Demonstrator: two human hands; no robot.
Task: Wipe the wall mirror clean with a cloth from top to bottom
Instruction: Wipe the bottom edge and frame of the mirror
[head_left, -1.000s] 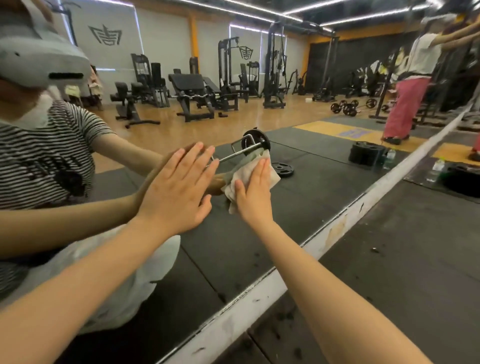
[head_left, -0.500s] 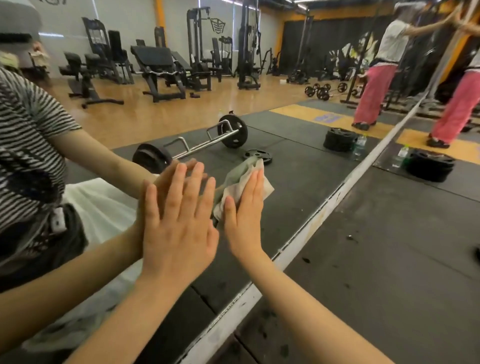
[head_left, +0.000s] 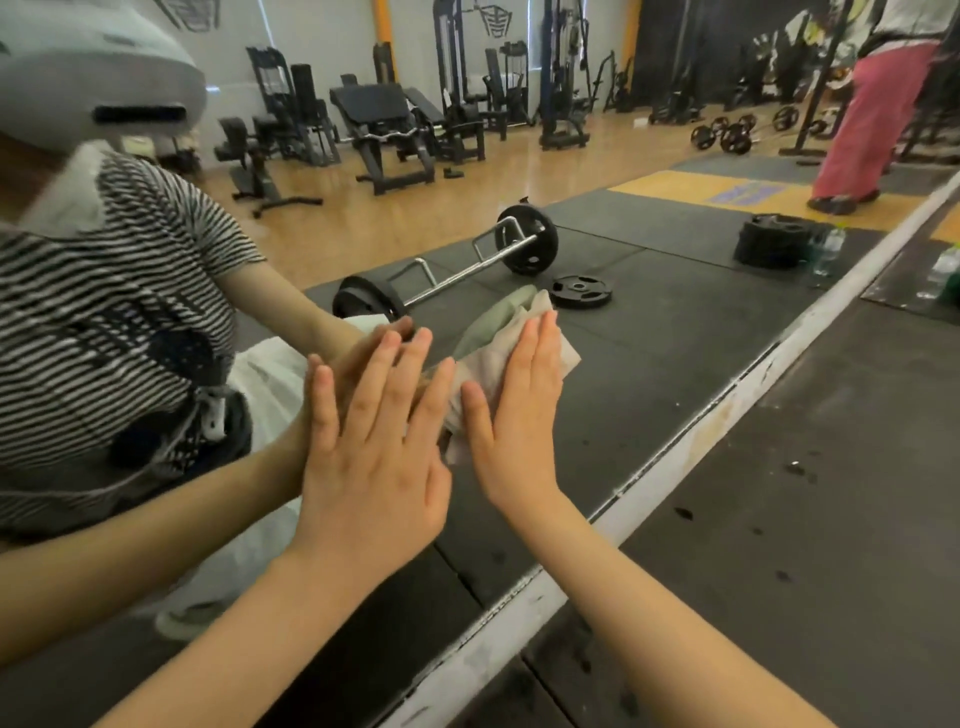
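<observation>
Fingers (head_left: 540, 353) on the right hand (head_left: 514, 415) are straight and close together, pressing a crumpled whitish cloth (head_left: 563, 356) flat against the wall mirror (head_left: 649, 322) around the middle of the frame, nothing gripped, just palm and fingers pushing it on the glass. Left hand (head_left: 371, 457) is right beside it, a bit lower and to the left, fingers spread and straight, flat on the glass too and holding nothing. You can see both hands doubled in the reflection. The mirror's pale bottom edge (head_left: 675, 467) runs diagonally from lower centre to the right side, meeting the dark rubber floor (head_left: 805, 519). Reflected in the glass: a barbell (head_left: 457, 270) and a loose weight plate (head_left: 581, 291) just above the cloth, gym machines along the top, and a person in pink trousers (head_left: 867, 119) in the upper right.
</observation>
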